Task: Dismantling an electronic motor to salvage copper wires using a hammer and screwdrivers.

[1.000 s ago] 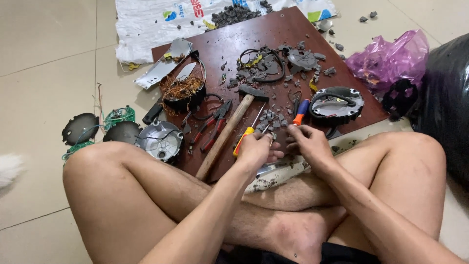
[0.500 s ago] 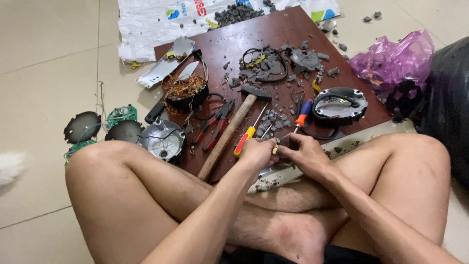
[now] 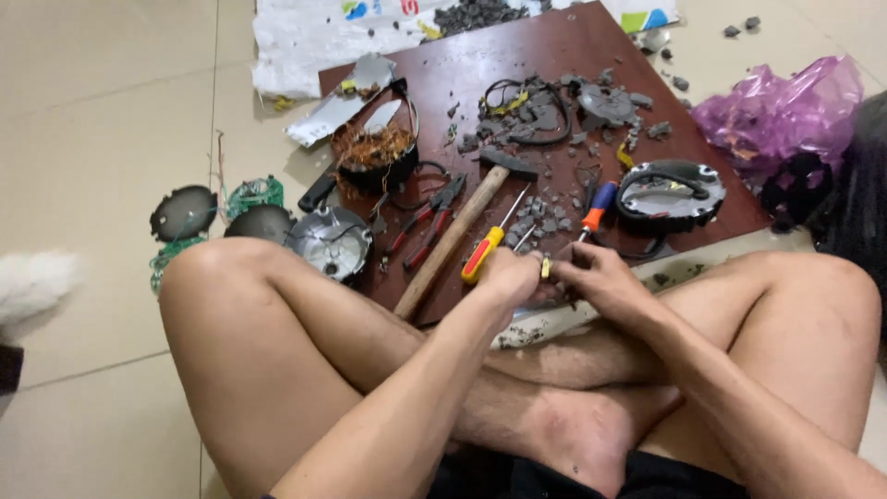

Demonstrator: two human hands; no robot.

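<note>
I sit cross-legged on the floor before a dark red board (image 3: 573,65). My left hand (image 3: 506,277) and my right hand (image 3: 599,277) meet at the board's near edge, both closed around a small yellowish part (image 3: 546,268) pinched between them; most of it is hidden by my fingers. Just beyond my left hand lie a wooden-handled hammer (image 3: 453,236) and a yellow-and-red screwdriver (image 3: 488,248). A blue-and-orange screwdriver (image 3: 597,205) lies beyond my right hand.
Red-handled pliers (image 3: 427,214), a black cup of copper wire (image 3: 374,157), a black oval housing (image 3: 670,192) and grey broken bits sit on the board. Round metal covers (image 3: 331,240) and green coils (image 3: 254,192) lie on the tiles at left. A purple bag (image 3: 776,106) is at right.
My hands have stayed together at the board's near edge, working the small part with slight finger shifts. The view has drifted a little; the tools have not moved.
</note>
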